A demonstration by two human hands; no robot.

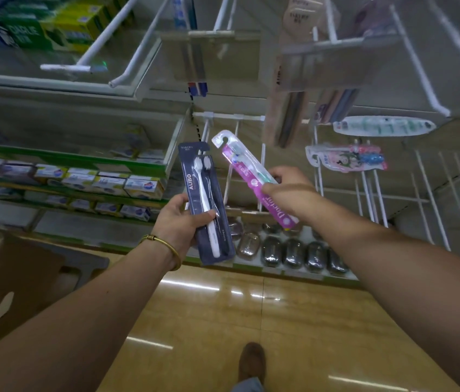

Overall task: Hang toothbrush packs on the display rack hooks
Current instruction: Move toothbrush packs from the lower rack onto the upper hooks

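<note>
My left hand grips a dark navy toothbrush pack marked AUBO, held upright with two white brushes inside. In my right hand is a pink toothbrush pack, tilted so its clear hang-hole end points up and left. Both packs are in front of the white display rack hooks, and neither is on a hook. Other toothbrush packs hang on hooks to the right, with one more pack above them.
Long white hooks jut out overhead. Toothpaste boxes fill the shelves at left. Dark soap cases lie on the low shelf below the rack. A cardboard box stands at lower left, and my shoe is on the tiled floor.
</note>
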